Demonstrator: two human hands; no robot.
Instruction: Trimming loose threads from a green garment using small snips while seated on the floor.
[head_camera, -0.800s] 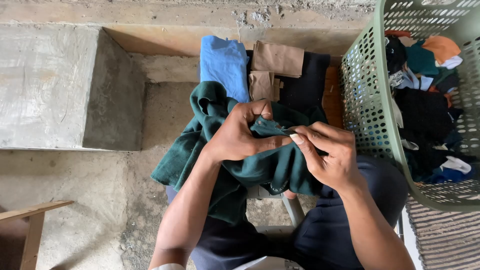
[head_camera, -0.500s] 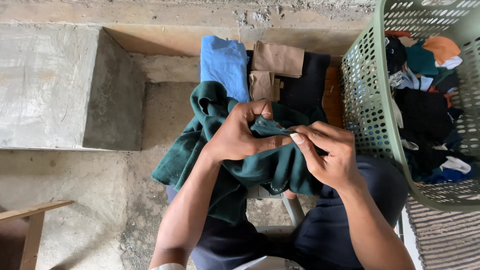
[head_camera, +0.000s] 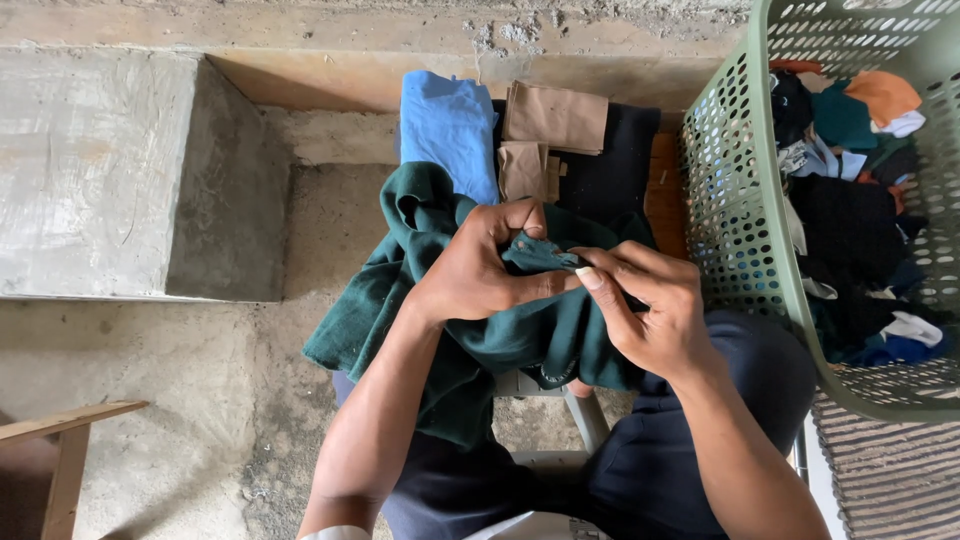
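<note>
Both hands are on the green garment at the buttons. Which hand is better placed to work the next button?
Probably the right hand: its fingertips pinch the dark green garment at the button edge, while the left hand grips the bunched cloth, steadying it.

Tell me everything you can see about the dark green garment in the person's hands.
The dark green garment looks like thick, soft knit or fleece cloth, bunched and crumpled rather than folded. It hangs over the person's lap, one part drooping toward the concrete floor. The left hand grips a gathered fold near its top, and the right hand pinches the fabric beside it, at what looks like a small button. Its upper edge lies against the folded blue cloth behind it.
</note>
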